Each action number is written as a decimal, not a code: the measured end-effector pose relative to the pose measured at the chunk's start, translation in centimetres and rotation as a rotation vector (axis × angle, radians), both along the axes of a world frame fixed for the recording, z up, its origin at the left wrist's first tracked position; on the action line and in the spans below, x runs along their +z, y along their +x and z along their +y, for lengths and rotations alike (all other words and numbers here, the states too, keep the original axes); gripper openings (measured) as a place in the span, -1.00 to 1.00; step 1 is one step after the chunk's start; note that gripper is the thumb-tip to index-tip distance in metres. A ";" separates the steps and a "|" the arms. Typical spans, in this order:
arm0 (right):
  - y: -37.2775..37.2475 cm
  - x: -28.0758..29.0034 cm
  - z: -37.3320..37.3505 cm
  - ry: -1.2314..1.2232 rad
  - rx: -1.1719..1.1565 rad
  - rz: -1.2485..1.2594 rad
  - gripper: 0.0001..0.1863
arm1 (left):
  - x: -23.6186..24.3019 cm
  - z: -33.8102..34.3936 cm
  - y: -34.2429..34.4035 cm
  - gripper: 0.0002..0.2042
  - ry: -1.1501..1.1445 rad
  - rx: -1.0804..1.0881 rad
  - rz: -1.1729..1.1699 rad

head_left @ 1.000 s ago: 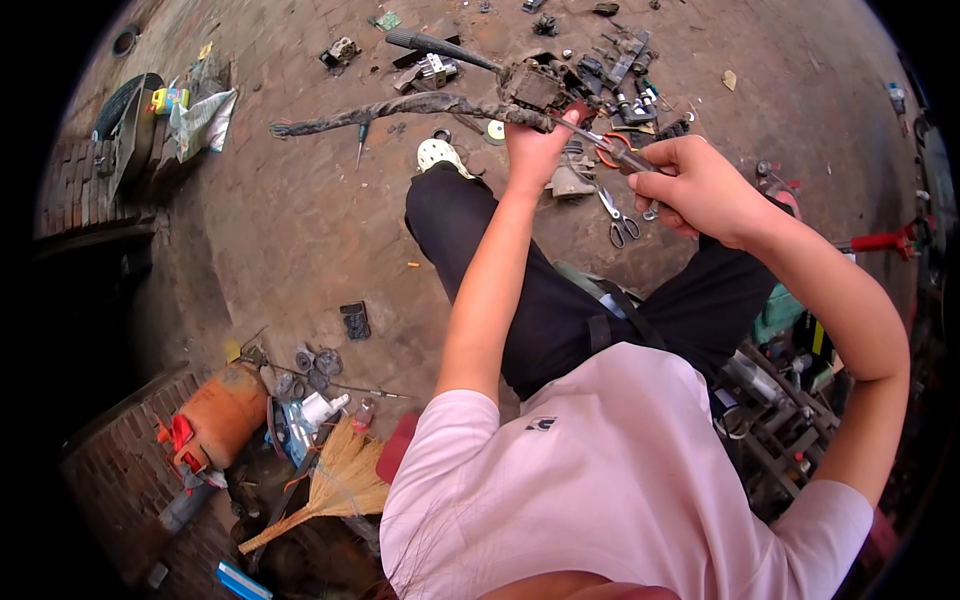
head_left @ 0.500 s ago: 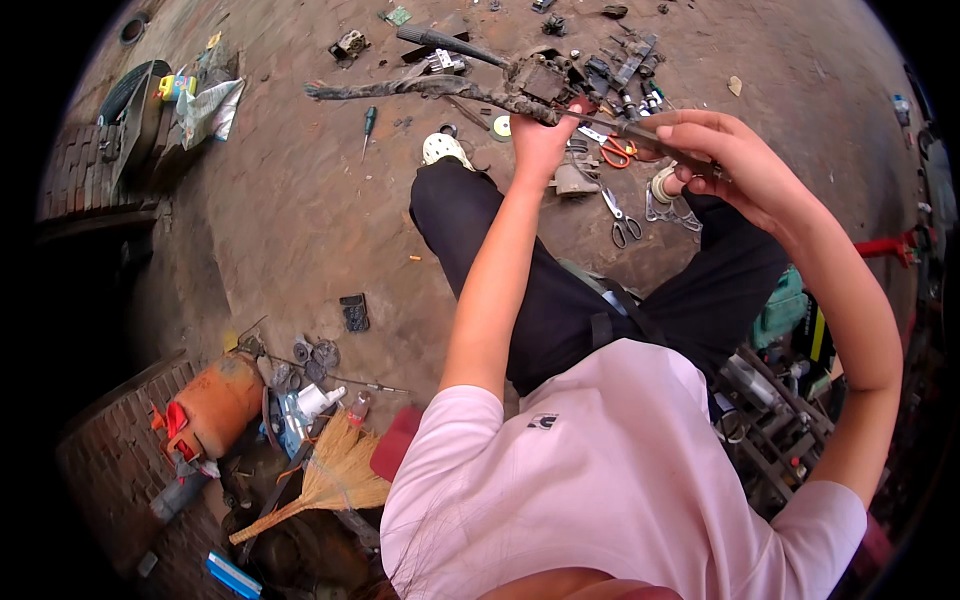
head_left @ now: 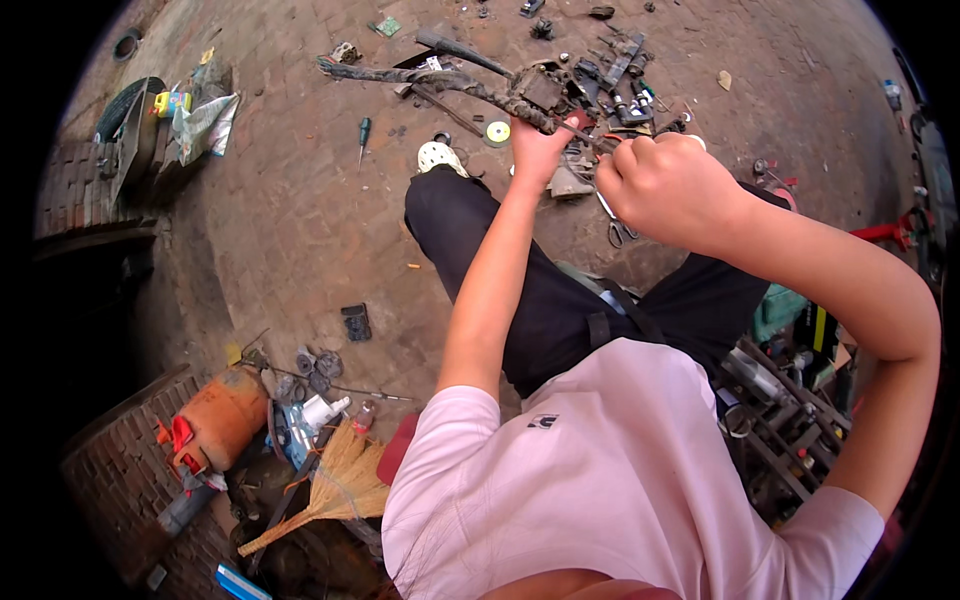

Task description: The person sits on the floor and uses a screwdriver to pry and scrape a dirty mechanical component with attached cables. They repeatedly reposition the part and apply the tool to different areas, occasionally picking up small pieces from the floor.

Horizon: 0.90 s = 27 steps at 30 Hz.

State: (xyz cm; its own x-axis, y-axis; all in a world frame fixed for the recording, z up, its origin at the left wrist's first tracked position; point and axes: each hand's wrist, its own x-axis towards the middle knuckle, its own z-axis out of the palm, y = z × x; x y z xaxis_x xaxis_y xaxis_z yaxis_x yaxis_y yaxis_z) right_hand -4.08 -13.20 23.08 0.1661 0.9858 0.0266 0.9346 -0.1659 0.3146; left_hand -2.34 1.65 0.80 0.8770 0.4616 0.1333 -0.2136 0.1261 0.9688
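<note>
My left hand [head_left: 540,155] is closed around the lower edge of a grimy, blocky mechanical part [head_left: 540,88], held up above the ground. From that part a thick, dirt-caked wrapped cable [head_left: 430,78] and a second, ribbed dark sleeve [head_left: 465,52] stretch off to the left. My right hand [head_left: 665,185] is a fist just right of the part, wrapped about a thin dark rod [head_left: 582,133] that runs toward the left hand. The fist hides most of the rod. Below the hands lie a pale grey metal piece [head_left: 571,182] and scissors [head_left: 616,232], partly covered by my right hand.
Loose dark machine parts [head_left: 625,75] are scattered beyond my hands. A screwdriver [head_left: 364,135] and a yellow disc [head_left: 497,132] lie to the left. At lower left are a straw broom [head_left: 345,480] and an orange tank [head_left: 222,412]; metal frames [head_left: 775,420] stand at lower right.
My right hand has turned over and moved left toward the part, its fingers going from loosely extended along the rod to a fist. The left hand keeps hold, nearly in place.
</note>
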 end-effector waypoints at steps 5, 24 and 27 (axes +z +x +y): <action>0.4 1.2 0.2 0.350 -0.230 0.271 -0.82 | 1.1 -0.2 -0.2 -0.70 -0.320 -0.002 -0.062; -0.3 1.3 -2.6 0.393 -0.840 1.302 -0.65 | 2.6 1.0 -0.3 -0.67 -0.171 0.096 -0.213; -0.4 1.8 -2.1 0.355 -0.859 1.295 -0.65 | 2.5 1.1 -0.3 -0.66 -0.148 0.101 -0.222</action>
State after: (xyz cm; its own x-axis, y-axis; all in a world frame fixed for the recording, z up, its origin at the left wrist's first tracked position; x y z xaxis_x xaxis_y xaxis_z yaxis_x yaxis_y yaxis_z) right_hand -4.51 -15.31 24.85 0.7366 0.5662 -0.3700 0.1220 -0.6494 -0.7506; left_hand -2.66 2.79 3.32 0.7823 0.5740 0.2417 -0.4373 0.2299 0.8694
